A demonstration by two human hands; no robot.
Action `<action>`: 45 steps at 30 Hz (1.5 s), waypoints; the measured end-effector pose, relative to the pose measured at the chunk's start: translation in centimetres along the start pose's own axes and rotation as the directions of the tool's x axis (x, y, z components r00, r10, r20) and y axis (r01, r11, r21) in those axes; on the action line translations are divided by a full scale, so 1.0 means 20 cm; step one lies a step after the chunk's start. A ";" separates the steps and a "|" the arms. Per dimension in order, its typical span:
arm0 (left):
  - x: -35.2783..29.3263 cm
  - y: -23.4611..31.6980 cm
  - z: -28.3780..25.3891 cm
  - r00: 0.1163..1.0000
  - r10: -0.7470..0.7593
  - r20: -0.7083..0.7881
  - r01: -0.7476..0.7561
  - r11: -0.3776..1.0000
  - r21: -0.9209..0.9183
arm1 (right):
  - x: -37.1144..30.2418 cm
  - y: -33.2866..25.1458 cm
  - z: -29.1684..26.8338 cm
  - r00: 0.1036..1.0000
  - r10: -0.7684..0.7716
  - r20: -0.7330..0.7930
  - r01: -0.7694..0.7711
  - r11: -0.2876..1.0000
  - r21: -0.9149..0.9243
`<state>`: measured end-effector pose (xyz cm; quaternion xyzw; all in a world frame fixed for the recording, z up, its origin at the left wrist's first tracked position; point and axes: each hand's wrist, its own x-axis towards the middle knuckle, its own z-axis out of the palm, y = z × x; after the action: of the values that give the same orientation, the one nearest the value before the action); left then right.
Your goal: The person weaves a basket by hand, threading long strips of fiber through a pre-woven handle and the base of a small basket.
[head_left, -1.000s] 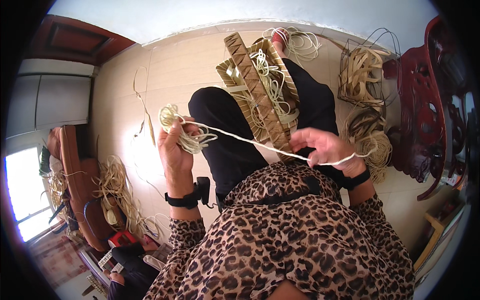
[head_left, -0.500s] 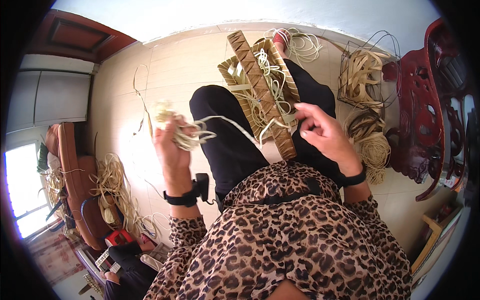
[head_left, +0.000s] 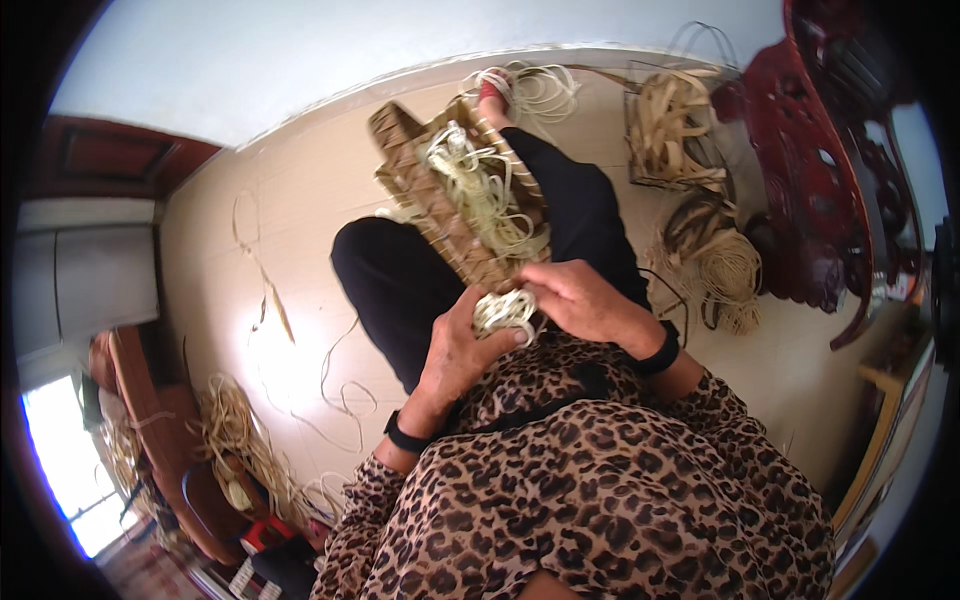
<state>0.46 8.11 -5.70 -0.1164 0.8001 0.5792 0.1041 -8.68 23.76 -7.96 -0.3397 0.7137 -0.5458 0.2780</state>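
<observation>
A woven basket (head_left: 530, 178) with a broad handle (head_left: 440, 200) wrapped in brown strips rests between my knees. Loose loops of pale cord (head_left: 478, 190) lie inside it. My left hand (head_left: 452, 350), at the near end of the handle, is closed around a bundled hank of cream cord (head_left: 503, 312). Right beside it, my right hand (head_left: 585, 308) has its thumb and fingers pressed together where the handle end meets the hank. Whatever those fingertips pinch is too small to tell.
Coiled cord (head_left: 730, 268) and a wire-frame holder of flat strips (head_left: 668, 125) are on the floor at right, near a dark red carved chair (head_left: 800, 160). More pale strips (head_left: 235, 430) hang at left by a brown seat (head_left: 150, 420). Loose cord loops (head_left: 540, 95) surround my foot.
My left hand has come from the left side to the handle's near end, bringing the hank. My right hand has moved in to meet it, its fingers now closed. The view has shifted.
</observation>
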 end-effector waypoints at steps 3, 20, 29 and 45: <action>-0.03 -0.02 -0.01 0.998 -0.058 -0.038 0.062 0.990 0.130 | 0.00 -0.02 0.05 0.999 -0.034 0.019 0.034 0.999 -0.017; -0.07 0.02 -0.93 0.759 0.094 -0.645 -0.630 0.359 -0.689 | 0.00 0.02 0.18 0.987 -0.037 0.159 0.039 0.999 -0.008; 0.33 0.08 -0.78 0.665 0.018 -0.747 -0.683 0.420 -0.598 | -0.01 -0.01 0.18 0.987 -0.066 0.145 0.072 0.997 -0.038; 0.33 -0.12 -0.41 0.951 -0.125 -0.283 -0.149 0.617 -0.773 | 0.35 -0.35 0.43 0.696 -0.714 0.077 0.687 0.631 -0.359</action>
<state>-5.40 -0.85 -7.33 -0.2336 0.4719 0.8456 -0.0877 -5.21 11.96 -3.55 -0.6149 0.6223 -0.4819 -0.0493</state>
